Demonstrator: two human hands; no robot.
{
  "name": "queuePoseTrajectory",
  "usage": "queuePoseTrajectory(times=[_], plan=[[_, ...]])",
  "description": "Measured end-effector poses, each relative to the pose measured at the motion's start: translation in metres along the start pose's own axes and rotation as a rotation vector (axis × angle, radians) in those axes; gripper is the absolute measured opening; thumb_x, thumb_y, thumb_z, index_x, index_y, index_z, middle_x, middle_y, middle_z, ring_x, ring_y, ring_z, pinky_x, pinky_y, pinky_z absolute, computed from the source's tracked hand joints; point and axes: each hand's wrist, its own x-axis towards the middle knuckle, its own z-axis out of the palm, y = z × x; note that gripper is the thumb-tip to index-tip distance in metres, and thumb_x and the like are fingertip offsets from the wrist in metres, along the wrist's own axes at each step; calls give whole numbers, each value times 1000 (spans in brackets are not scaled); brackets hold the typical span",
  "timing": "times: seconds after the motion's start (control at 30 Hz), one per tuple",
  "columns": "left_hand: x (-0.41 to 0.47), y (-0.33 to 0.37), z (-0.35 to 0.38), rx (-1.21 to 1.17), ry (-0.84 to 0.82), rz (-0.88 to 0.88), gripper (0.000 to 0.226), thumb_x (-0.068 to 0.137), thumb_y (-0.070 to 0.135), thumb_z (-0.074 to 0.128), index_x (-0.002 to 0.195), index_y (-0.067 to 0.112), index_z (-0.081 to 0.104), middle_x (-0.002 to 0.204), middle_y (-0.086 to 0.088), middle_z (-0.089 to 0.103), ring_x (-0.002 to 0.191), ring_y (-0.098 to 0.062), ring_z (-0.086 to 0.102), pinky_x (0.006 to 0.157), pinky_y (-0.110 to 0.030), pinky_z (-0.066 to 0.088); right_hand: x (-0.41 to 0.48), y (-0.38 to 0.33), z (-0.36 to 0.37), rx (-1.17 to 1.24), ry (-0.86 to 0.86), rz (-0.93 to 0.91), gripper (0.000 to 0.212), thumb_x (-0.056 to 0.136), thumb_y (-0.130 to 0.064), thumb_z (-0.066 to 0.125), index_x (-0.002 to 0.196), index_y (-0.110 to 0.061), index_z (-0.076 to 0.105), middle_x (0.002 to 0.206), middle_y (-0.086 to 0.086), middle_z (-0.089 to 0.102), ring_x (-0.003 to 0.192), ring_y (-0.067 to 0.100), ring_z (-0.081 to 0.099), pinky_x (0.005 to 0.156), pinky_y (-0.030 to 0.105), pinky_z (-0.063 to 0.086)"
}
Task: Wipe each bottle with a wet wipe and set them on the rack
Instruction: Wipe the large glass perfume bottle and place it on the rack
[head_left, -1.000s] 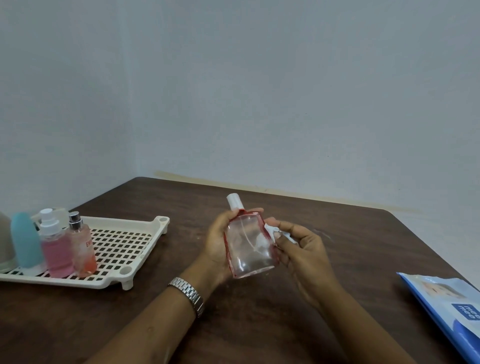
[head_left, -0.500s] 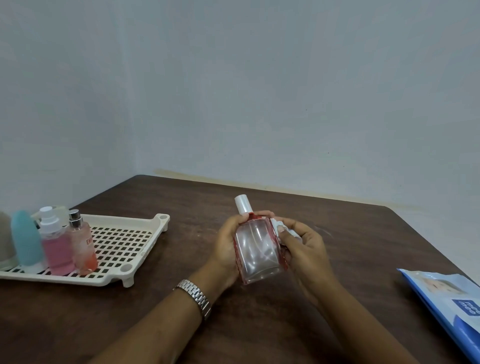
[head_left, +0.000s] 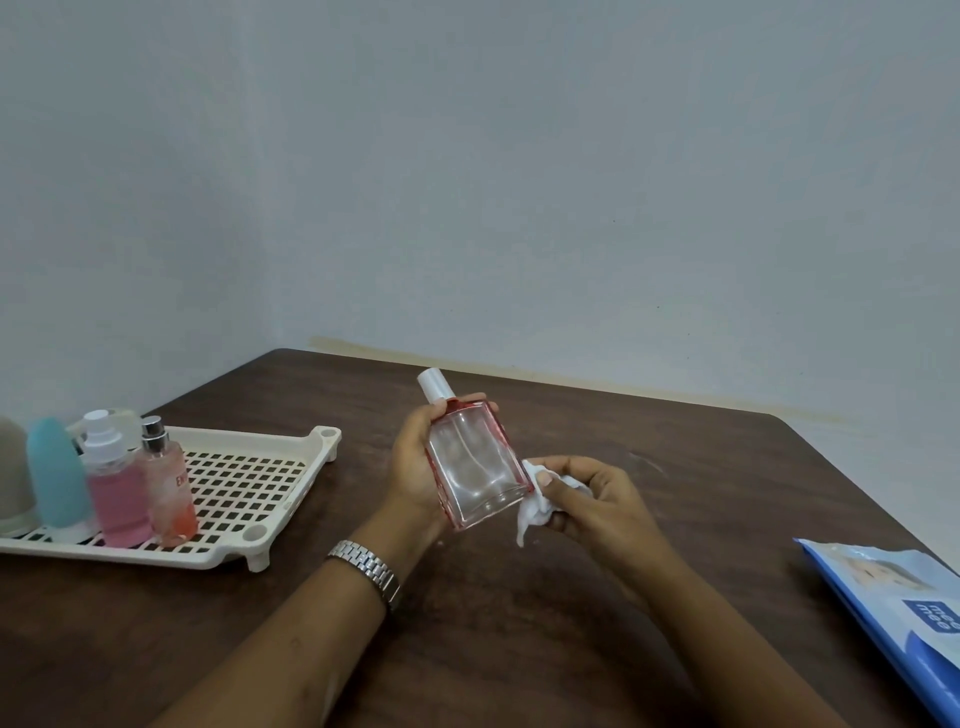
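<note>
Well to the right of the white rack (head_left: 291, 499), our left hand (head_left: 413, 467) grips the tilted clear perfume bottle (head_left: 475, 467) above the table (head_left: 675, 467), while farther right our right hand (head_left: 597, 499) pinches a crumpled wet wipe (head_left: 532, 506) against its lower edge, and other bottles (head_left: 117, 499) stand at the rack's left end.

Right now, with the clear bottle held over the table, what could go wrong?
The clear flat bottle with red edges, gripped by the left hand alone and tilted, might slip once wet.
The crumpled white wet wipe in the right hand meets only its lower corner, so faces may stay unwiped.
</note>
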Motion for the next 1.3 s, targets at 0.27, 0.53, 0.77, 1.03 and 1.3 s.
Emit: queuePoseTrajectory(times=[0.27, 0.53, 0.77, 1.03, 1.3], plan=[[0, -9, 5, -43, 46, 44, 40, 82, 49, 48, 87, 12, 63, 84, -8, 63, 75, -30, 64, 75, -39, 50, -1, 4, 4, 159, 81, 113, 17, 90, -9, 57, 102, -4, 68, 101, 15, 71, 92, 28, 69, 80, 38, 57], [5, -9, 3, -71, 338, 213, 70, 84, 76, 21, 83, 20, 61, 79, -3, 59, 73, -20, 55, 76, -39, 45, -16, 5, 47, 110, 142, -15, 8, 86, -5, 63, 92, -8, 67, 89, 6, 72, 79, 18, 70, 62, 24, 55], [7, -3, 9, 36, 405, 195, 58, 66, 76, 49, 88, 24, 56, 84, 0, 52, 76, -16, 50, 74, -35, 41, -18, 8, 54, -355, 253, -444, 26, 75, -7, 77, 83, -31, 73, 84, -13, 65, 81, 7, 63, 64, 15, 48], [-5, -16, 12, 380, 246, 232, 88, 52, 74, 55, 119, 17, 51, 93, -1, 54, 90, -19, 53, 83, -39, 46, -17, -2, 49, -468, 314, -598, 37, 75, 8, 72, 86, -27, 72, 83, -13, 65, 79, 1, 63, 65, 9, 46], [-11, -31, 19, 612, 171, 239, 58, 71, 69, 34, 105, 28, 58, 85, 4, 69, 77, -8, 68, 67, -24, 55, -13, -15, 37, -372, 377, -516, 16, 80, -8, 72, 87, -23, 72, 84, -7, 67, 81, 6, 64, 66, 17, 50]])
